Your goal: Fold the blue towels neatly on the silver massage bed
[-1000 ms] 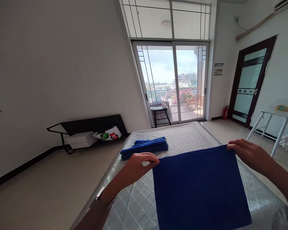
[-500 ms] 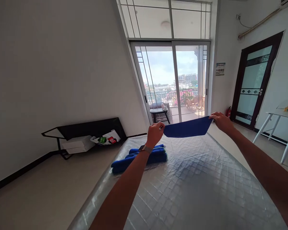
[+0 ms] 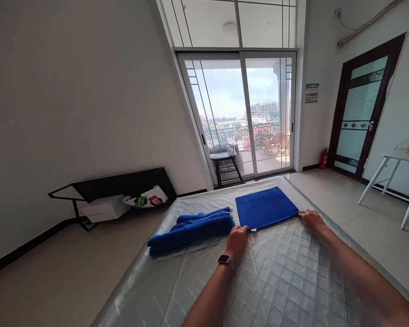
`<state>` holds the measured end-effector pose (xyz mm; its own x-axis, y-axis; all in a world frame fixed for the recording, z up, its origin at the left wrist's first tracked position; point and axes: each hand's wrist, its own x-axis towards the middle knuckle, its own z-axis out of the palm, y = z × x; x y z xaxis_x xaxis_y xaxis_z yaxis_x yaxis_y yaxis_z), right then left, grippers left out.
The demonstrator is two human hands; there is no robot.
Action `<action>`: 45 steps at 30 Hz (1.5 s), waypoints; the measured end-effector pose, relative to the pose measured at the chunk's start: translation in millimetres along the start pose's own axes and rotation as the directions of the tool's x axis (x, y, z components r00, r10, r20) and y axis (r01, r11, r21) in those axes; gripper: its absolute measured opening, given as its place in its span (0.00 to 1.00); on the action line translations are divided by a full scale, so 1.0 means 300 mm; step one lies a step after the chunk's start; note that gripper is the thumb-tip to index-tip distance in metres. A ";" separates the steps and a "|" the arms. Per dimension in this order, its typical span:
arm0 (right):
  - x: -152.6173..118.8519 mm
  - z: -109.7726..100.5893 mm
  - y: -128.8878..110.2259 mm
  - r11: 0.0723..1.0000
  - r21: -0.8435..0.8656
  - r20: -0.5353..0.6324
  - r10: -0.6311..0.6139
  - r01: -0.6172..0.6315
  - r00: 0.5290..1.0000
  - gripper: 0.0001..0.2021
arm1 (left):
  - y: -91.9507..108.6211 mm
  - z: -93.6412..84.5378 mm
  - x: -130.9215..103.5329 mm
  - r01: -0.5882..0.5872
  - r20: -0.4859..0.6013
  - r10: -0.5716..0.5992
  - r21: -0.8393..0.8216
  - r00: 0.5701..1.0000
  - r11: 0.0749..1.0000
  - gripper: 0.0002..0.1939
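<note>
Just beyond the left hand (image 3: 237,241) and the right hand (image 3: 312,220), the blue cloth (image 3: 266,207) is spread flat, its near corners seemingly pinched by their partly hidden fingertips.

open mattress (image 3: 276,277) before the hands, rolled blue towels (image 3: 192,230) blocking left

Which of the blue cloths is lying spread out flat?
The cloth with the left hand and right hand at its near corners; the other cloths lie folded or rolled, to its left.
</note>
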<state>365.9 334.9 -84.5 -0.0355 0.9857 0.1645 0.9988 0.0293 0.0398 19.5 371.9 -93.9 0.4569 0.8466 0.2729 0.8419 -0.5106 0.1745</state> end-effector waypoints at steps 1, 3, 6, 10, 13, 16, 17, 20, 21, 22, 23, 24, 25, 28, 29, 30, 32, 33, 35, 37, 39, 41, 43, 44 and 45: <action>-0.003 0.000 0.003 1.000 -0.008 -0.004 -0.015 0.015 1.000 0.20 | -0.003 0.003 -0.001 0.004 0.009 -0.004 0.002 1.000 1.000 0.16; -0.007 -0.009 0.009 0.999 -0.021 -0.004 -0.042 0.042 0.999 0.19 | -0.007 0.003 -0.004 0.008 0.030 -0.008 0.001 1.000 1.000 0.16; -0.013 -0.034 0.006 0.998 -0.032 0.000 -0.055 0.055 0.998 0.16 | -0.003 -0.003 -0.026 0.004 0.071 -0.003 -0.013 0.997 1.000 0.16; -0.014 -0.074 -0.047 0.996 -0.051 -0.024 -0.070 0.069 0.997 0.14 | -0.009 -0.023 -0.135 0.000 0.113 0.004 -0.033 0.994 0.999 0.18; 0.003 -0.101 -0.160 0.993 -0.042 -0.048 -0.110 0.108 0.993 0.14 | -0.048 -0.050 -0.293 0.008 0.114 -0.003 -0.043 0.994 0.999 0.19; 0.038 -0.124 -0.351 0.980 0.074 -0.027 -0.183 0.185 0.983 0.13 | -0.107 -0.088 -0.487 0.021 0.096 -0.015 -0.066 0.995 0.998 0.19; 0.055 -0.130 -0.426 0.970 0.130 -0.011 -0.207 0.207 0.978 0.13 | -0.127 -0.102 -0.548 0.031 0.092 -0.024 -0.076 0.995 0.997 0.19; 0.122 -0.147 -0.653 0.942 0.241 0.015 -0.243 0.233 0.970 0.14 | -0.174 -0.143 -0.688 0.082 0.069 -0.075 -0.112 0.995 0.990 0.19; 0.149 -0.152 -0.721 0.939 0.255 0.014 -0.243 0.231 0.970 0.16 | -0.183 -0.155 -0.715 0.098 0.056 -0.091 -0.127 0.994 0.987 0.19; 0.178 -0.157 -0.781 0.938 0.264 0.012 -0.238 0.226 0.971 0.18 | -0.190 -0.166 -0.732 0.106 0.044 -0.101 -0.142 0.994 0.984 0.18; 0.206 -0.162 -0.832 0.937 0.274 0.014 -0.228 0.215 0.974 0.21 | -0.194 -0.176 -0.741 0.109 0.035 -0.105 -0.154 0.994 0.982 0.18; 0.233 -0.167 -0.874 0.938 0.282 0.019 -0.213 0.199 0.977 0.23 | -0.195 -0.185 -0.743 0.110 0.030 -0.107 -0.159 0.994 0.981 0.18; 0.257 -0.172 -0.907 0.941 0.287 0.027 -0.197 0.181 0.980 0.24 | -0.195 -0.193 -0.741 0.112 0.028 -0.109 -0.159 0.994 0.981 0.17; 0.305 -0.186 -0.957 0.952 0.280 0.057 -0.143 0.122 0.988 0.21 | -0.192 -0.213 -0.729 0.113 0.034 -0.109 -0.156 0.994 0.981 0.16; 0.313 -0.193 -0.964 0.956 0.274 0.064 -0.129 0.107 0.990 0.18 | -0.192 -0.218 -0.727 0.108 0.035 -0.103 -0.161 0.994 0.981 0.16; 0.318 -0.202 -0.968 0.959 0.266 0.068 -0.117 0.095 0.991 0.15 | -0.192 -0.221 -0.727 0.099 0.037 -0.094 -0.170 0.995 0.981 0.15; 0.321 -0.230 -0.978 0.964 0.252 0.056 -0.104 0.086 0.993 0.11 | -0.197 -0.225 -0.731 0.080 0.038 -0.074 -0.189 0.997 0.979 0.15; 0.320 -0.252 -0.988 0.965 0.246 0.041 -0.101 0.088 0.994 0.11 | -0.200 -0.225 -0.734 0.076 0.036 -0.070 -0.196 0.997 0.978 0.15; 0.311 -0.313 -1.017 0.966 0.239 -0.009 -0.101 0.100 0.995 0.13 | -0.208 -0.223 -0.739 0.074 0.033 -0.069 -0.204 0.997 0.976 0.15; 0.279 -0.387 -1.057 0.955 0.253 -0.143 -0.119 0.153 0.982 0.14 | -0.216 -0.221 -0.740 0.087 0.026 -0.083 -0.211 0.996 0.974 0.16; 0.208 -0.458 -1.094 0.926 0.258 -0.356 -0.175 0.276 0.918 0.14 | -0.225 -0.222 -0.735 0.111 0.009 -0.112 -0.231 0.994 0.967 0.17; 0.092 -0.502 -1.112 0.872 0.209 -0.543 -0.273 0.443 0.794 0.12 | -0.236 -0.231 -0.727 0.147 -0.022 -0.158 -0.268 0.987 0.952 0.18; -0.058 -0.505 -1.097 0.800 0.144 -0.622 -0.385 0.583 0.682 0.10 | -0.251 -0.251 -0.719 0.185 -0.057 -0.210 -0.292 0.976 0.938 0.18; -0.137 -0.492 -1.077 0.760 0.125 -0.626 -0.438 0.637 0.645 0.10 | -0.260 -0.265 -0.717 0.212 -0.065 -0.240 -0.290 0.969 0.933 0.18; -0.216 -0.470 -1.051 0.725 0.121 -0.614 -0.482 0.678 0.625 0.10 | -0.269 -0.283 -0.717 0.250 -0.055 -0.275 -0.276 0.960 0.928 0.17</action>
<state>48.5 238.4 31.2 -0.5246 0.4998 0.6892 0.7044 0.7095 0.0216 -171.0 218.3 -86.5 0.1913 0.9447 0.2664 0.8165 -0.3038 0.4909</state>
